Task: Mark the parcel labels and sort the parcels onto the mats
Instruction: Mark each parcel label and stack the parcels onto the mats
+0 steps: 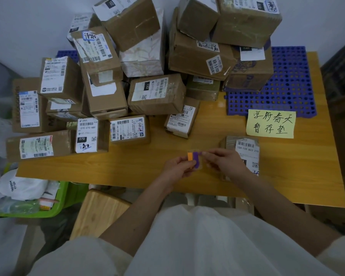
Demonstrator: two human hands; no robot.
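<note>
Both hands meet over the table (pixel 127 168). The left hand (pixel 177 168) grips a small clear sheet (pixel 195 160) carrying an orange tab and a purple tab, fingers curled round its lower edge. The right hand (pixel 223 162) pinches the top of the purple tab (pixel 196 157) between thumb and forefinger. A parcel (pixel 245 150) lies just beyond the right hand, partly under it. Past both hands, stacked parcels (pixel 147 76) crowd the table, some on a blue mat (pixel 287 86), with a yellow note (pixel 271 123) before it.
</note>
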